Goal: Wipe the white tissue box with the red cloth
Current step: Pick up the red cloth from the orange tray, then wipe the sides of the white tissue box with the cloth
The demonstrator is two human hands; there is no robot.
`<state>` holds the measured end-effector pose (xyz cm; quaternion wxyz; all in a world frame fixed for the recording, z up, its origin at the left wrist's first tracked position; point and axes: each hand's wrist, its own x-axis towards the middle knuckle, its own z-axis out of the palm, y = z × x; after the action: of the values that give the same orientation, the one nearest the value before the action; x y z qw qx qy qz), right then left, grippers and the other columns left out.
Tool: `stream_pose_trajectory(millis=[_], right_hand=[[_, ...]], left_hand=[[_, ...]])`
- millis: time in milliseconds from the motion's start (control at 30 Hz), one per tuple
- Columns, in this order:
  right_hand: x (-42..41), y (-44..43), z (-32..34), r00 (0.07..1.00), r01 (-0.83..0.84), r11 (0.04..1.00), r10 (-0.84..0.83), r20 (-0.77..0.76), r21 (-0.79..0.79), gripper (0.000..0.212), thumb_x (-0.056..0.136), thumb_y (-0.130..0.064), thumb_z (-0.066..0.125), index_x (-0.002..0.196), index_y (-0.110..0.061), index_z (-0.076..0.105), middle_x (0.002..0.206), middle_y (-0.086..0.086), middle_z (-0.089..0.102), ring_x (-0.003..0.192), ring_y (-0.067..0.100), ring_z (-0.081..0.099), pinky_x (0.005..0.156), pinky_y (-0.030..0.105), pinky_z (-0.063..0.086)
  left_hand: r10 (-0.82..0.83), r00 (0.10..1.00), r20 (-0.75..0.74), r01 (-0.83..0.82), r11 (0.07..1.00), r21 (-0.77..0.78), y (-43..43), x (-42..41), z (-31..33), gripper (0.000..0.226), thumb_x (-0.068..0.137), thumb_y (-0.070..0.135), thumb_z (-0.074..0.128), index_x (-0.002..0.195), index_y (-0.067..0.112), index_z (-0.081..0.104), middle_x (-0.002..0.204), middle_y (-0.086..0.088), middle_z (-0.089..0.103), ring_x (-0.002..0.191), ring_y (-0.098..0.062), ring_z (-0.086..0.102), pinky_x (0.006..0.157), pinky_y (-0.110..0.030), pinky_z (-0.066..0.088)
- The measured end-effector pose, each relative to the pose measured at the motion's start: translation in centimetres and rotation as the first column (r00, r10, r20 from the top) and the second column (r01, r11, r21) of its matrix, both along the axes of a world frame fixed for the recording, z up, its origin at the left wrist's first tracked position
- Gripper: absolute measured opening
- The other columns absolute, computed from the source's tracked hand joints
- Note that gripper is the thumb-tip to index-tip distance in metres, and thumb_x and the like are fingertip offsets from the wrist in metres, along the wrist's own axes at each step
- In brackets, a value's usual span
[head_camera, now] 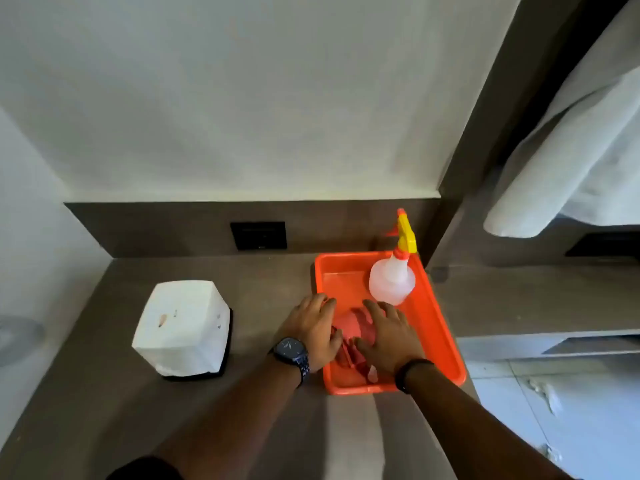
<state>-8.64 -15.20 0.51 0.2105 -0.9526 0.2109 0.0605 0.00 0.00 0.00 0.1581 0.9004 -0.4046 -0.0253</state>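
Note:
The white tissue box (183, 327) stands on a dark base at the left of the brown counter, with small stains on its top. The red cloth (351, 325) lies crumpled in the near half of the orange tray (441, 323). My left hand (313, 329), with a dark watch on the wrist, lies palm down on the cloth's left side with its fingers spread. My right hand (389, 337), with a black band on the wrist, lies flat on the cloth's right side. Both hands hide much of the cloth. The box is about a hand's width left of my left hand.
A clear spray bottle (391, 280) with a yellow and orange trigger stands in the tray's far right corner. A black wall socket (259, 235) sits in the brown backsplash. The counter's right edge runs just beyond the tray, and white towels (571, 161) hang at the upper right.

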Motion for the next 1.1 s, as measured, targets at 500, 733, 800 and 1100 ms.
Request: stream_pose_trajectory(millis=[500,733,800,1100], right_hand=[[1.6,0.3,-3.5,0.985,0.135,0.980,-0.149,0.088,0.148,0.044,0.078,-0.028,0.071,0.120,-0.019,0.061,0.124,0.019,0.056,0.111,0.041,0.054,0.097,0.044,0.042],[2.7,3.5,0.0,0.780,0.264,0.761,-0.530,0.333,0.592,0.039,0.079,-0.005,0.068,0.116,-0.014,0.062,0.111,0.015,0.067,0.102,0.033,0.062,0.093,0.049,0.050],[3.4,7.1,1.0,0.762,0.164,0.677,-0.549,0.344,0.717,0.031,0.079,-0.005,0.065,0.107,-0.017,0.062,0.100,0.010,0.068,0.090,0.024,0.063,0.085,0.045,0.052],[8.7,19.6,-1.4,0.873,0.084,0.212,-0.487,0.031,0.974,0.030,0.088,-0.006,0.059,0.111,-0.024,0.065,0.104,0.018,0.072,0.091,0.034,0.069,0.080,0.055,0.059]], left_hand=[[0.038,0.996,-0.078,-0.036,0.999,0.024,-0.7,-0.3,-4.2,0.062,0.087,0.033,0.058,0.136,0.004,0.036,0.139,-0.018,0.040,0.127,-0.033,0.038,0.106,-0.044,0.035],[0.042,0.999,-0.024,-0.046,0.981,-0.189,5.2,4.0,2.7,0.072,0.075,0.049,0.073,0.131,0.014,0.046,0.133,-0.020,0.050,0.119,-0.039,0.049,0.099,-0.048,0.042],[0.074,0.997,-0.036,-0.080,0.975,-0.207,9.1,5.9,5.0,0.086,0.067,0.057,0.078,0.135,0.014,0.047,0.141,-0.017,0.046,0.126,-0.034,0.045,0.105,-0.046,0.039],[0.137,0.978,-0.159,-0.052,0.892,0.449,21.6,12.0,5.4,0.160,0.026,0.079,0.077,0.146,0.027,-0.015,0.160,-0.001,-0.004,0.145,-0.021,-0.005,0.118,-0.044,0.008]])
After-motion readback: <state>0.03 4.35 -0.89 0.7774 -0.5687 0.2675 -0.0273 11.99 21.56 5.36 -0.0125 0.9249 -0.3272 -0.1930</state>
